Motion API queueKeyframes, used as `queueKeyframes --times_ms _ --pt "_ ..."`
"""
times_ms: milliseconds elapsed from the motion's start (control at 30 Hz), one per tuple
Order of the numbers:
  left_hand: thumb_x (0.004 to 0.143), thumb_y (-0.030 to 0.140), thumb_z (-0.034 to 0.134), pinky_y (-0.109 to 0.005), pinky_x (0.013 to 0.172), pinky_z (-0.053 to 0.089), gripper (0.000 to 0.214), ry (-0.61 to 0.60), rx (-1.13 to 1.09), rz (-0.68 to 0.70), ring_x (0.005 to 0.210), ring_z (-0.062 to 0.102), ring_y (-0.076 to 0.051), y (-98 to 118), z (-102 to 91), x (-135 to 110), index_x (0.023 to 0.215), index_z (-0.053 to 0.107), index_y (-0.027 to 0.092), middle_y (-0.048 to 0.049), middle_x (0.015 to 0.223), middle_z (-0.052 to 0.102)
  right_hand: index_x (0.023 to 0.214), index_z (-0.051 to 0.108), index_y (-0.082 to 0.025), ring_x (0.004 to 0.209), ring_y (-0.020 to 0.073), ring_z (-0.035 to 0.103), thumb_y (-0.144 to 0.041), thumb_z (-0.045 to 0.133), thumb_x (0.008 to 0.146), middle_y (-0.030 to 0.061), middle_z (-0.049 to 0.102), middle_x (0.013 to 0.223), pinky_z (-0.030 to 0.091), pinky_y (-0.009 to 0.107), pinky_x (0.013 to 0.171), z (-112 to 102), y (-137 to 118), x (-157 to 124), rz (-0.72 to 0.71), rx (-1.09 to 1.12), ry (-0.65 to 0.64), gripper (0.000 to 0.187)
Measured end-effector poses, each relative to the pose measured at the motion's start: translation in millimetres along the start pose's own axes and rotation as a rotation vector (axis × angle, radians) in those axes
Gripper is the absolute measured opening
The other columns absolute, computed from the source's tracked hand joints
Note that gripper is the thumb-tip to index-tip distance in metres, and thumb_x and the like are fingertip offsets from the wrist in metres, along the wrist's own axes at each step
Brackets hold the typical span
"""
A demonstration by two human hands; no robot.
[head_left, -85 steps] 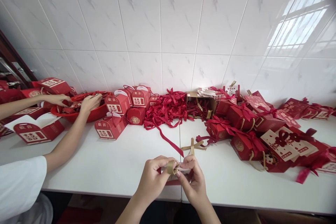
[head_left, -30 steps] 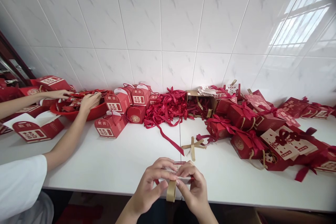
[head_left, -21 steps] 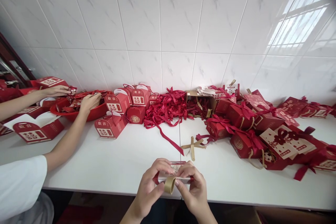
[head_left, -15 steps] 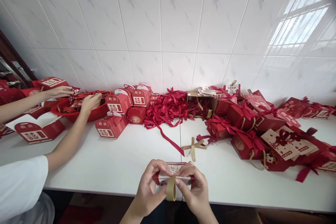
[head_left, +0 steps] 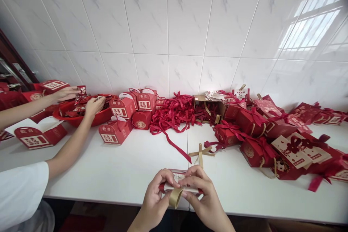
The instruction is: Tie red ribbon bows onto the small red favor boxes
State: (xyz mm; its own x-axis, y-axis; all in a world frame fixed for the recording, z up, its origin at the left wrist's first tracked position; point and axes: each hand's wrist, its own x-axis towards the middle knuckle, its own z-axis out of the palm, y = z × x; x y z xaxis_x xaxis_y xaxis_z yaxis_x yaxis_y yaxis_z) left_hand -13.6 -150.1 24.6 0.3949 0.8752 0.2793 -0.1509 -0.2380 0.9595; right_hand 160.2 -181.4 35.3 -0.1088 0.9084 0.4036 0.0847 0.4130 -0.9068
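A small box [head_left: 177, 177] and a gold strip [head_left: 175, 196] are held over the near edge of the table [head_left: 122, 174], at 6 o'clock.
The box is clasped between the left hand [head_left: 154, 199] and the right hand [head_left: 203, 197], fingers curled tight around it. The looped strip is pinched narrowly between thumbs and fingertips. Loose gold strips [head_left: 200, 151] are seen at 12 o'clock of the hands, and a ribbon pile [head_left: 174, 112] lies beyond.

red box [head_left: 177, 176] half behind the fingers [head_left: 165, 175] — co-worker's torso [head_left: 19, 188] past the left edge
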Motion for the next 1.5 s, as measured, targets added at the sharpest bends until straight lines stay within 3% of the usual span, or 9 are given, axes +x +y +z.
queueKeyframes --times_ms 400,533,800,1500 --pt "0.077 0.018 0.068 -0.02 0.07 0.046 0.016 0.108 -0.064 -0.045 0.076 0.055 -0.012 0.6 6.0 1.3 0.082 0.053 0.022 0.0018 0.079 0.057 0.093 0.067 -0.024 0.086 0.0173 0.058 -0.028 0.063 0.085 0.0056 0.056 0.095 0.047 0.024 0.066 2.5 -4.1 2.7 0.042 0.011 0.014 0.01" --pt "0.077 0.02 0.068 -0.02 0.07 0.046 0.016 0.095 -0.071 -0.048 0.076 0.056 -0.012 2.4 5.0 2.2 0.083 0.053 0.022 0.0024 0.08 0.057 0.1 0.068 -0.027 0.087 0.0173 0.06 -0.027 0.062 0.085 0.0064 0.057 0.1 0.047 0.024 0.066 2.2 -5.0 3.2 0.038 0.022 0.0 0.016" --pt "0.081 0.024 0.064 -0.023 0.073 0.046 0.013 -0.029 -0.005 -0.063 0.08 0.054 -0.014 3.9 -1.2 1.0 0.091 0.055 0.022 -0.0007 0.087 0.055 0.094 0.07 -0.026 0.093 0.0197 0.062 -0.028 0.064 0.084 0.0072 0.058 0.1 0.05 0.026 0.071 3.0 -3.8 1.8 0.016 0.054 0.024 0.012" --pt "0.077 0.023 0.068 -0.022 0.07 0.047 0.015 0.057 -0.006 -0.065 0.076 0.056 -0.014 7.7 5.1 3.8 0.086 0.057 0.021 -0.0008 0.081 0.058 0.083 0.062 -0.021 0.084 0.0182 0.06 -0.027 0.065 0.082 0.0057 0.058 0.093 0.046 0.026 0.069 2.4 -2.7 3.6 -0.012 0.002 0.049 0.007"
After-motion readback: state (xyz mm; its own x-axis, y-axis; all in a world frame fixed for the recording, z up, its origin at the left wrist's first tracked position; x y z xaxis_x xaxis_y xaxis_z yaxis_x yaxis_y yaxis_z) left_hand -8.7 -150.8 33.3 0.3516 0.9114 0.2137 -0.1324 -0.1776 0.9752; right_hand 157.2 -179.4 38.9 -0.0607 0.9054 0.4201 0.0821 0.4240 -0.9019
